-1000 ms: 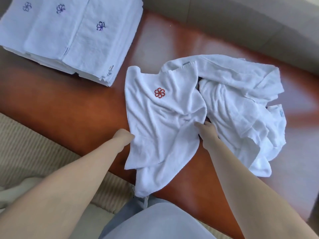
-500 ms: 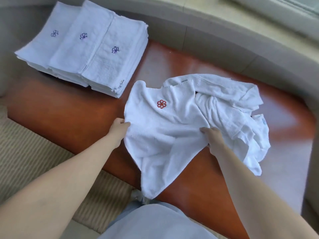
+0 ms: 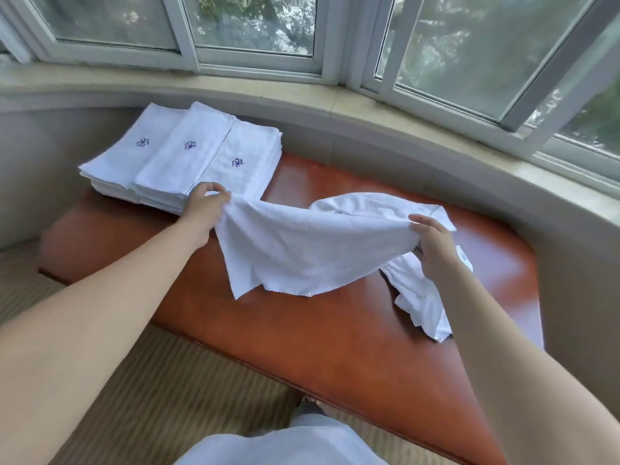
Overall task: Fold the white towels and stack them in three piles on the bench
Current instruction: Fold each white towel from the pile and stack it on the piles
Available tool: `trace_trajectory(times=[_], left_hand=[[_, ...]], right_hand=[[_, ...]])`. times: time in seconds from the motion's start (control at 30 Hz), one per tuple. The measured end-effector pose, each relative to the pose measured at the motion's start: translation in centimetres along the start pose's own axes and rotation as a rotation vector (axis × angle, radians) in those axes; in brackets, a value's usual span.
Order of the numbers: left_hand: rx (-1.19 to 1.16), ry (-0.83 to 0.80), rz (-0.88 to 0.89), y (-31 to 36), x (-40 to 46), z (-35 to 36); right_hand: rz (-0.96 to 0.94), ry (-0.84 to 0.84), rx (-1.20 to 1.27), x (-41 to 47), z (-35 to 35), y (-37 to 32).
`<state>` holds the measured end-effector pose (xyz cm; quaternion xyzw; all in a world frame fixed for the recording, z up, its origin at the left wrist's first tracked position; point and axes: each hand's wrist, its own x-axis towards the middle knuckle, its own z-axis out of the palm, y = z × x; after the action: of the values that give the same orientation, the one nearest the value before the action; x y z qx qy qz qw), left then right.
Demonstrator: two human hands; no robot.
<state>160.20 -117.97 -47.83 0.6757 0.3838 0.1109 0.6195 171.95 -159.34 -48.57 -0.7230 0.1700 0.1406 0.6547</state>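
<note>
head view | looks forward-down over bench (image 3: pixel 335 330) | close above | faces windows (image 3: pixel 255 25)

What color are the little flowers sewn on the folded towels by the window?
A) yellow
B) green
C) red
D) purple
D: each of the three folded towel piles on the bench shows a small purple flower stitched on its top towel.
</note>
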Motion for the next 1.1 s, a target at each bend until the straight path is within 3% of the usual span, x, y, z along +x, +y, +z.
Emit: trace_trajectory(times=[0.3, 0.43, 0.57, 0.7, 0.83, 0.93, 1.1], left_hand=[[-0.057, 0.051, 0.066, 3.8, -3.3, -2.5], [-0.053, 0.055, 0.057, 3.1, -4.1, -3.4], [-0.068, 0.048, 0.060, 2.5, -4.8, -4.2], [-0.075, 0.029, 0.056, 2.1, -5.2, -4.7], [-0.101, 0.013, 0.036, 1.7, -5.5, -5.3], [-0.053, 0.002, 0.040, 1.4, -5.2, -6.2], [0.167, -0.054, 0.056, 0.9, -5.2, -7.7]], right_hand=[[-0.196, -0.070, -0.112, -4.3, -0.7, -5.6], [-0.008, -0.197, -0.387, -6.2, -0.7, -4.4], [-0.020, -0.161, -0.132, -7.0, -1.0, -3.9], [0.029, -0.368, -0.288, -7.9, -0.8, -3.6], [-0.010, -0.369, -0.335, -8.5, -0.3, -3.8], [0.018, -0.411, -0.568, -9.0, -0.2, -3.3], [-0.101, -0.333, -0.686, -9.0, -0.6, -2.8]])
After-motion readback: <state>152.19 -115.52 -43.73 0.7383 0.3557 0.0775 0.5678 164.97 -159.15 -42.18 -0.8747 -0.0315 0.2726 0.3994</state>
